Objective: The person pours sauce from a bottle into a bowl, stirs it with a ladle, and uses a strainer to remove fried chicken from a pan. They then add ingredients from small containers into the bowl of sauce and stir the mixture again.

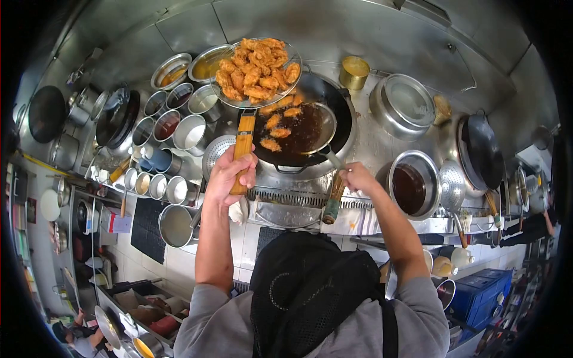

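My left hand (231,173) is closed round the wooden handle of a wire strainer (246,143). A heap of browned fried chicken wings (256,68) fills its basket, held up over the far left rim of the wok (343,122). Several more wing pieces (274,132) lie in the dark oil (292,137) at the wok's left side. Gripped in my right hand (356,179) is a ladle (331,154) with a wooden handle; its round metal head dips into the oil on the right.
Metal pots of liquids and seasonings (191,132) crowd the left. A perforated skimmer (218,156) lies beside the wok. To the right stand a lidded pot (403,107), a pot of dark liquid (412,185) and another skimmer (452,185). A yellow tin (354,73) is behind.
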